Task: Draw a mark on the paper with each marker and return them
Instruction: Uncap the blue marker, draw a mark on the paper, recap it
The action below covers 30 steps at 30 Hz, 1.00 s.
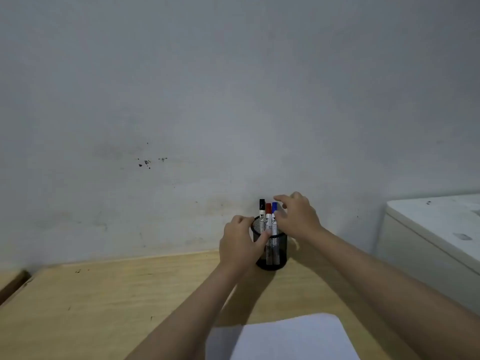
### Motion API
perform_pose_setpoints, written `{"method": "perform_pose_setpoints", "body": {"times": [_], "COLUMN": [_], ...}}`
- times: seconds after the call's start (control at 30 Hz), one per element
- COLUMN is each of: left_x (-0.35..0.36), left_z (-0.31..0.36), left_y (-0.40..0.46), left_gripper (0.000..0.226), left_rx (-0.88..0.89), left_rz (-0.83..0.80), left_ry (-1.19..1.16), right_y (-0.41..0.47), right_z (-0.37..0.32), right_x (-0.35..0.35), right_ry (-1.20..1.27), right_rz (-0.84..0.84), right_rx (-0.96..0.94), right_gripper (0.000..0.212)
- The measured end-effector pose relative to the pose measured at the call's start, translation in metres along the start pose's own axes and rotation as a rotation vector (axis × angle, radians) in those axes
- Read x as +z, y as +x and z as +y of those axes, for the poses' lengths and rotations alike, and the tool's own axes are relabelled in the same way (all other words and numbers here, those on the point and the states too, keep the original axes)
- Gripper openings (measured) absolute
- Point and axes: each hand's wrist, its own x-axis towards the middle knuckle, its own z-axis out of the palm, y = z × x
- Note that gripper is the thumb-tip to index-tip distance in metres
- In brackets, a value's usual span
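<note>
A black mesh pen holder (275, 252) stands at the back of the wooden desk (104, 307), against the wall. Three markers stand upright in it: a black-capped marker (262, 211), a red-capped marker (268, 214) and a blue-capped marker (274, 210). My left hand (240, 245) wraps the holder's left side, thumb across its front. My right hand (296, 216) hovers at the marker tops with fingers spread, its fingertips touching or just beside the blue-capped marker. A white sheet of paper (293, 339) lies near the front edge, blank where visible.
A grey-white wall (233, 100) rises right behind the desk. A white cabinet or appliance (428, 229) stands at the right, beside the desk. The desk's left corner falls off at the far left.
</note>
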Motion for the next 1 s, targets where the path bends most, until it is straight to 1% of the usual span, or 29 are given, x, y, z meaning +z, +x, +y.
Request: {"method": "perform_pose_setpoints", "body": {"times": [0.17,0.3,0.4,0.47,0.53,0.6,0.7,0.77,0.8,0.83,0.9,1.0], "left_x": [0.006,0.005,0.005,0.004,-0.001,-0.01,-0.032,-0.046,-0.053,-0.059,-0.069,-0.08], "left_z": [-0.005,-0.006,-0.003,0.001,0.008,0.017,0.04,0.056,0.062,0.067,0.074,0.076], "left_y": [0.005,0.006,0.005,0.005,0.003,-0.002,-0.02,-0.033,-0.04,-0.044,-0.052,-0.062], "left_gripper": [0.046,0.047,0.047,0.046,0.045,0.041,0.026,0.016,0.016,0.015,0.013,0.014], "left_rx": [-0.051,-0.062,-0.087,-0.12,-0.15,-0.16,-0.202,-0.234,-0.241,-0.234,-0.205,-0.149], "left_rz": [-0.002,-0.012,-0.034,-0.081,-0.112,-0.077,0.022,-0.002,-0.022,-0.03,-0.006,0.075], "left_ry": [0.005,0.012,0.033,0.054,0.042,-0.099,-0.534,-0.884,-1.025,-1.114,-1.156,-1.065], "right_y": [0.004,0.002,-0.006,-0.012,-0.02,-0.03,-0.057,-0.082,-0.095,-0.106,-0.124,-0.145], "right_z": [0.004,0.005,-0.004,-0.012,-0.023,-0.031,-0.043,-0.048,-0.05,-0.051,-0.051,-0.052], "right_x": [0.01,0.008,0.001,-0.007,-0.022,-0.04,-0.064,-0.071,-0.07,-0.067,-0.058,-0.049], "right_ry": [-0.003,0.148,0.251,0.297,0.327,0.352,0.434,0.509,0.546,0.581,0.629,0.649], "right_rz": [0.044,0.117,0.144,0.173,0.25,0.371,0.552,0.594,0.589,0.573,0.533,0.463], "right_rx": [-0.034,-0.074,-0.101,-0.121,-0.171,-0.239,-0.299,-0.301,-0.291,-0.276,-0.261,-0.28], "right_gripper": [0.033,0.016,0.009,0.009,0.015,0.016,0.01,0.007,0.007,0.007,0.006,0.005]}}
